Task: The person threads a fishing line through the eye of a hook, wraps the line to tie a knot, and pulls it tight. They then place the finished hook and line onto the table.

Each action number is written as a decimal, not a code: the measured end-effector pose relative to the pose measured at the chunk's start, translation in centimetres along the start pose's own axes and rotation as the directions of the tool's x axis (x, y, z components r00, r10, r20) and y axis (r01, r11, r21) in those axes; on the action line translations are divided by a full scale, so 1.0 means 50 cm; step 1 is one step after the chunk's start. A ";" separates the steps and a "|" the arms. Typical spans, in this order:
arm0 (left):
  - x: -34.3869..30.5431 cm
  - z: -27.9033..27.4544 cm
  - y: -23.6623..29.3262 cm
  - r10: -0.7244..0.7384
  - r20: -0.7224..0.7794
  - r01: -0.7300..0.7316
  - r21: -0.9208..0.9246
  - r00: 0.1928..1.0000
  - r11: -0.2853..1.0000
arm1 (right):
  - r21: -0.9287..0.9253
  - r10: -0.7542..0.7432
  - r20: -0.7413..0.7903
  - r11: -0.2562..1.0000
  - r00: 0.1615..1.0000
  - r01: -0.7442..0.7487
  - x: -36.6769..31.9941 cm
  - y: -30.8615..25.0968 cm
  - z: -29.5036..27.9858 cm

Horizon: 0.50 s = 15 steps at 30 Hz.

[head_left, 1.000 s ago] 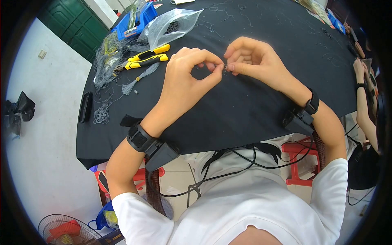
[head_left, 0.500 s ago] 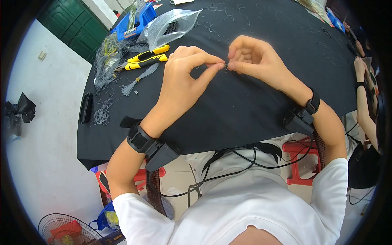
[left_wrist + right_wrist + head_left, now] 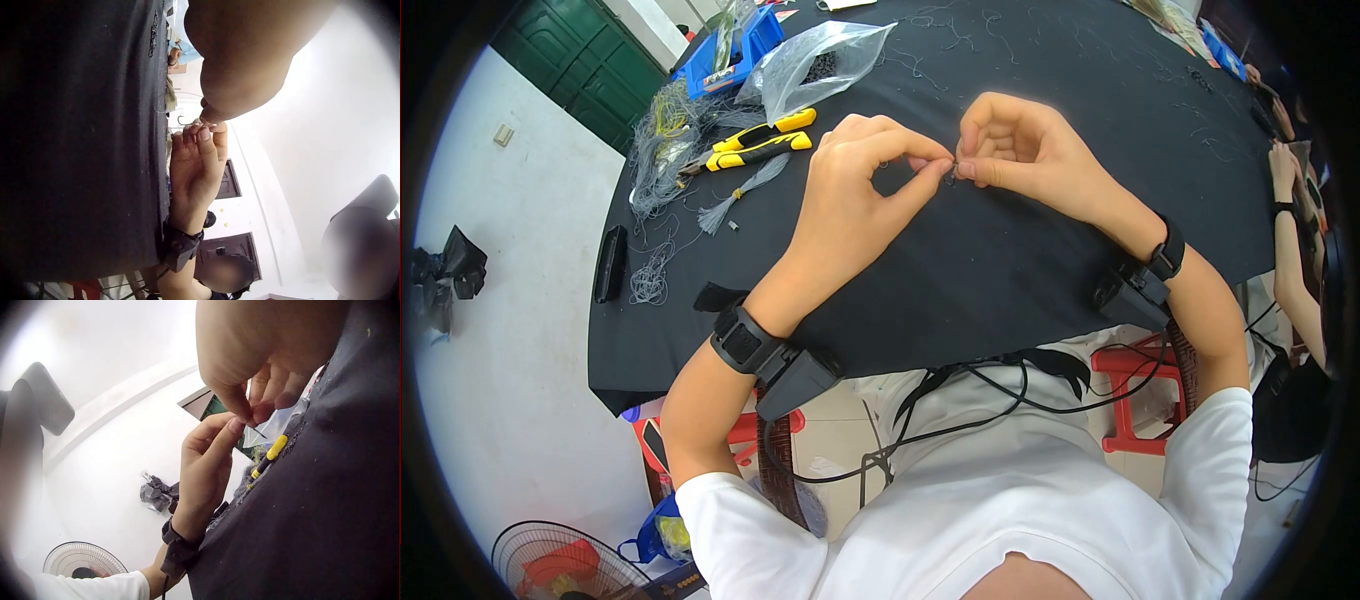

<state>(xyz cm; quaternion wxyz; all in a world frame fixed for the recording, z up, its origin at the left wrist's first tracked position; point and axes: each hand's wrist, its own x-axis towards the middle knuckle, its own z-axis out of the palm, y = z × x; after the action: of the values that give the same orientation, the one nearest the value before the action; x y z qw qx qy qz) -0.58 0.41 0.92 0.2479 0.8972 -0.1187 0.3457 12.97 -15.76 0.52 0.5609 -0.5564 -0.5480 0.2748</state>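
Note:
A small dark fish hook (image 3: 181, 120) with thin line (image 3: 164, 111) beside it shows at the meeting fingertips of both hands. My left hand (image 3: 850, 185) pinches it between thumb and forefinger. Close against it, my right hand (image 3: 1035, 155) pinches at the same spot with thumb and forefinger, its other fingers loosely curled. In the right wrist view, a thin dark end of the hook (image 3: 257, 432) sticks out below the fingertips. The fingertips hide most of the hook, and I cannot tell which part of hook or line each hand pinches.
Left on the black cloth (image 3: 960, 290) are yellow-handled pliers (image 3: 760, 150), a tied bundle of grey line (image 3: 745, 193) and tangled line (image 3: 660, 150). Behind them stand a clear plastic bag (image 3: 825, 65) and a blue bin (image 3: 740, 50). Another person's arm (image 3: 1285, 205) is at the right edge.
Both hands stay in nearly the same place over the cloth. The pinching fingertips shift slightly, drawing nearer to each other around the hook.

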 end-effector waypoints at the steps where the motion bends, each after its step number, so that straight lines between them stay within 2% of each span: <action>1: -0.001 0.001 -0.001 -0.017 -0.003 0.017 -0.013 1.000 1.000 | -0.014 -0.007 -0.004 1.000 1.000 0.007 0.000 -0.003 0.000; 7: 0.001 0.007 0.001 -0.066 -0.097 0.060 -0.064 0.993 0.996 | -0.076 -0.025 -0.095 0.997 0.995 0.018 0.001 -0.009 -0.002; 10: 0.000 0.000 -0.003 -0.002 -0.028 0.002 -0.004 1.000 1.000 | -0.058 -0.031 -0.105 0.998 0.994 0.025 0.001 -0.008 0.001; 15: 0.003 -0.001 0.001 0.059 -0.048 -0.058 0.022 0.997 0.998 | -0.038 -0.017 -0.099 0.999 0.995 0.013 0.001 -0.005 0.001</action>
<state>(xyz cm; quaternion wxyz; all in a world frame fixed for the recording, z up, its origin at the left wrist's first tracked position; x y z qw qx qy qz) -0.53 0.39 1.07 0.2312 0.8871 -0.1353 0.3758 12.87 -15.77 0.77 0.5790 -0.5755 -0.5287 0.2323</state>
